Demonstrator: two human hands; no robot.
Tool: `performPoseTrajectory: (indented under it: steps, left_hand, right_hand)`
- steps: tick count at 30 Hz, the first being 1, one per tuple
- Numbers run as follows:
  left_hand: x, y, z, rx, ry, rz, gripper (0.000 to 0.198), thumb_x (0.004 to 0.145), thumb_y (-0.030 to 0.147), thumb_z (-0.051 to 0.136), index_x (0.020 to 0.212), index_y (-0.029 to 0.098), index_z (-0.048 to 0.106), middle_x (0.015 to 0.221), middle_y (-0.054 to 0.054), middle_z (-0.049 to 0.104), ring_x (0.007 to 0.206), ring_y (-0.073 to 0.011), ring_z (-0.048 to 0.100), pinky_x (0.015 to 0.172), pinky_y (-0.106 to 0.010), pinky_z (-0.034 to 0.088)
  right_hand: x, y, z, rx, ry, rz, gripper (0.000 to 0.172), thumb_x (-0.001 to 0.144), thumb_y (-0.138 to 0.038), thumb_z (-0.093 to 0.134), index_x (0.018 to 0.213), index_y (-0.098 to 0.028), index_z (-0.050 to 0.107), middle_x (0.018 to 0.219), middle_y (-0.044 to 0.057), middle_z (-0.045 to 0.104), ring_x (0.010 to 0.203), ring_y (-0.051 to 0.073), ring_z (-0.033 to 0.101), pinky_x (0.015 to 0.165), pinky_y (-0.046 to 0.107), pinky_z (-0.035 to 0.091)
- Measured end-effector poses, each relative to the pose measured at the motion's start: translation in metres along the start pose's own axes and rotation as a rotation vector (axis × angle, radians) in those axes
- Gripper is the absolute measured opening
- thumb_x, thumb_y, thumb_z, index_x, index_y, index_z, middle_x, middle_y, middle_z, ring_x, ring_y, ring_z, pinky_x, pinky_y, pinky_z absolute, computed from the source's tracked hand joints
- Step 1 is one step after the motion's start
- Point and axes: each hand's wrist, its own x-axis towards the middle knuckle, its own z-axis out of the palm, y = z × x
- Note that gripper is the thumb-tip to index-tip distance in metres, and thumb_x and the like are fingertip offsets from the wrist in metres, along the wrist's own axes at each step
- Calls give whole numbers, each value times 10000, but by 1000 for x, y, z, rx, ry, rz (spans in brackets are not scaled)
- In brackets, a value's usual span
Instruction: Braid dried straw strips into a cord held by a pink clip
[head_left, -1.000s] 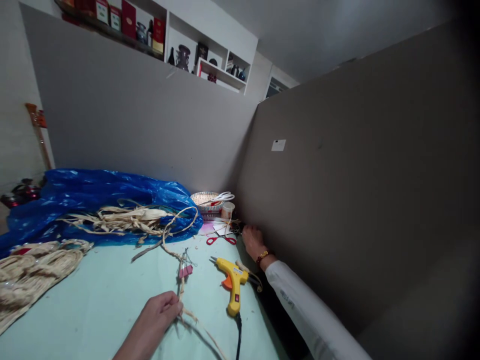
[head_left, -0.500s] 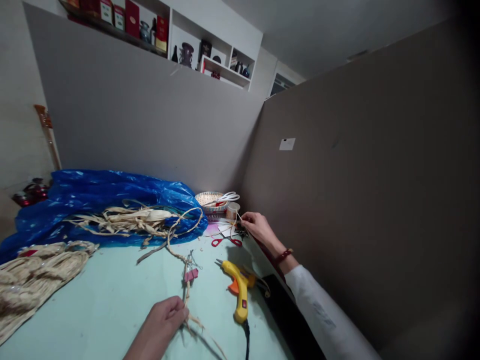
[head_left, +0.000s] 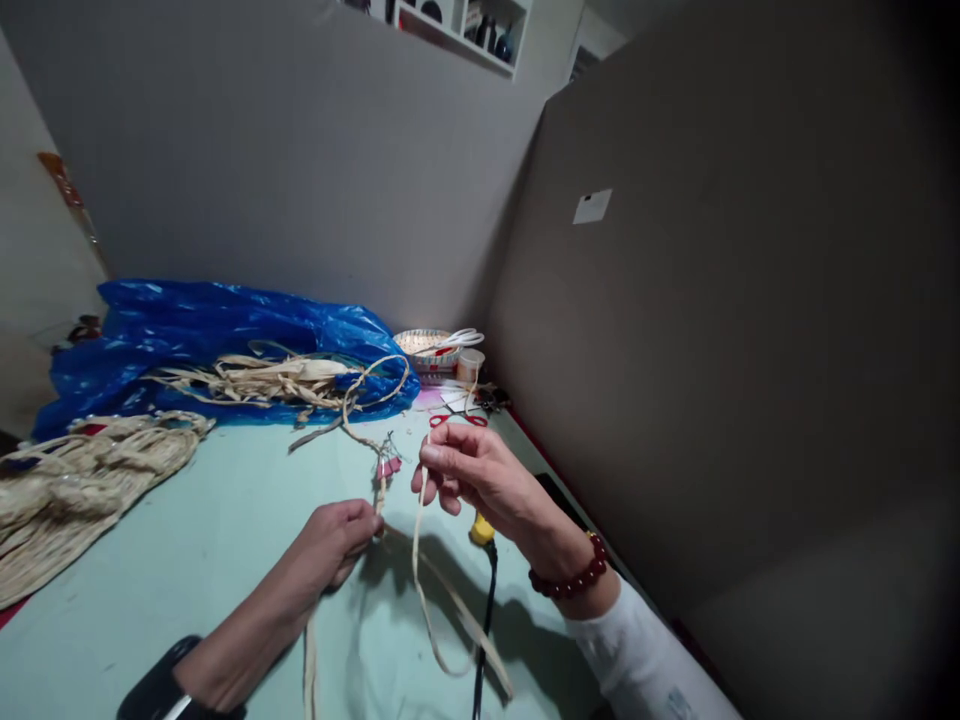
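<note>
My left hand [head_left: 337, 545] pinches the near end of a thin braided corn husk cord [head_left: 360, 437]. This cord runs away from me, past a pinkish clip-like piece [head_left: 388, 468] with wire by it, into a loop beside the blue bag. Between the thumb and fingertips of my right hand [head_left: 484, 475] is a pale corn husk strip [head_left: 416, 560], hanging down in a curve. Other loose strips trail below both hands. Only the handle end of the yellow glue gun [head_left: 482, 530] shows; my right hand and forearm hide the rest.
A blue plastic bag [head_left: 180, 320] holds a pile of dried husks [head_left: 277, 380]. Plaited husk work [head_left: 97, 500] lies at the left. Red-handled scissors [head_left: 472, 420], a basket [head_left: 420, 336] and a tub [head_left: 470, 366] are at the back. The glue gun's black cable [head_left: 487, 620] runs toward me.
My right hand has come back from the far corner near the tub to beside my left hand, holding the husk strip. My left hand still grips the cord. The view has tilted down.
</note>
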Motion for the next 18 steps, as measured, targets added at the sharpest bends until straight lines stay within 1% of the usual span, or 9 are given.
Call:
performPoseTrajectory:
  steps: [3,7,12,18]
  left_hand:
    - [-1,-2,-3,-20,-14,-6,334,714,452,637,638,192,442,481,122,280,418,-35,134,412,-224,59]
    - [-2,0,-4,-10,-34,7,305,763,408,622,648,181,454,506,117,251,455,-47,130,418,-218,82]
    - [-4,2,-5,-20,-18,-36,286,769,402,645,682,172,499,509,116,234,467,-55,117,410,-212,99]
    - [-5,4,-6,-16,-16,-56,282,767,403,650,681,171,514,512,112,231,475,-60,119,413,-208,118]
  right_hand:
    - [3,19,-7,91,-2,20,243,822,-343,670,763,-135,557,775,51,675,577,77,606,450,137,422]
    - [5,35,-18,157,-2,39,193,835,-298,661,803,-127,577,788,50,677,608,72,621,485,127,451]
    - [6,39,-28,144,15,59,170,835,-293,662,843,-130,613,808,45,674,646,73,617,510,128,458]
    - [7,39,-26,125,27,45,172,827,-303,658,865,-140,617,780,36,650,605,70,564,506,149,438]
